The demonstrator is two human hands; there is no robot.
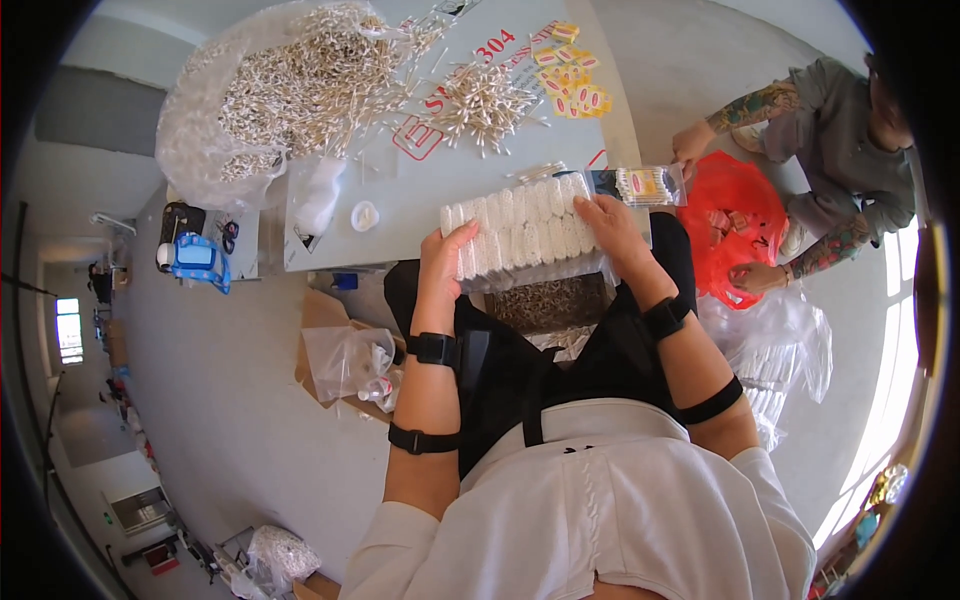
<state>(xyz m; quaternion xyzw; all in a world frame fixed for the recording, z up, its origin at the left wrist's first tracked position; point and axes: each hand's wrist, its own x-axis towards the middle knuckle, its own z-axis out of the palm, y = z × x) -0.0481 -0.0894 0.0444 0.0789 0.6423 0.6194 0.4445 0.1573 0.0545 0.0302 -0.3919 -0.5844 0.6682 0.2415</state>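
**Two hands square up a white block of cotton swabs at the table edge**

A seated person grips a long white block of bundled cotton swabs [520, 235] at the near edge of a grey table [400, 215]. The block's long axis runs left to right, tilted slightly up toward the right, and it lies directly ahead of both hands, between them. The left hand [447, 262] clasps its left end, fingers curled over the top and thumb out of sight. The right hand [612, 230] lies flat on the right end, fingers pressed together and pointing left along the block. Both touch it; neither is nearer. Just beyond the right hand rests a clear packet of swabs [650, 185]. Farther back, a loose pile of swabs [482, 100] and a large clear bag of swabs [290, 90] cover the tabletop, with yellow packets [570, 75] near the far edge. To the right, another person's hands work in a red plastic bag [735, 215].
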